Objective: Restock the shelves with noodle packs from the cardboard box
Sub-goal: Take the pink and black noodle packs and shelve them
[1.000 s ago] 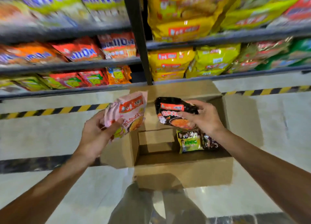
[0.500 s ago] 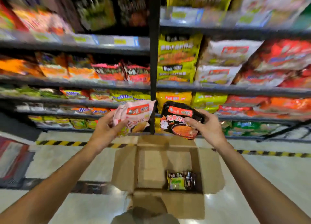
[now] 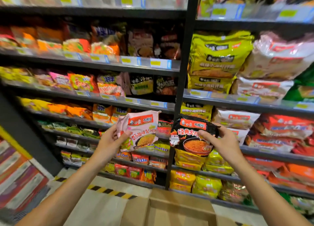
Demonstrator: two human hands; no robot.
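Observation:
My left hand (image 3: 110, 141) grips a pink noodle pack (image 3: 141, 129) by its left edge, thumb on the front. My right hand (image 3: 220, 142) holds a black noodle pack (image 3: 190, 137) by its right side, thumb across the front. Both packs are raised side by side in front of the shelves, either side of the black upright post (image 3: 182, 83). The open cardboard box (image 3: 169, 208) sits on the floor below, cut off by the bottom edge, so its contents are hidden.
Dark metal shelves (image 3: 95, 67) full of noodle packs fill the view, with black packs (image 3: 153, 84) on a middle left shelf and large yellow bags (image 3: 219, 56) on the right. A yellow-black floor stripe (image 3: 108, 191) runs along the shelf base.
Both hands rose with their packs from above the box up to shelf height. The view tilted up, so the box slid to the bottom edge and more upper shelves appeared.

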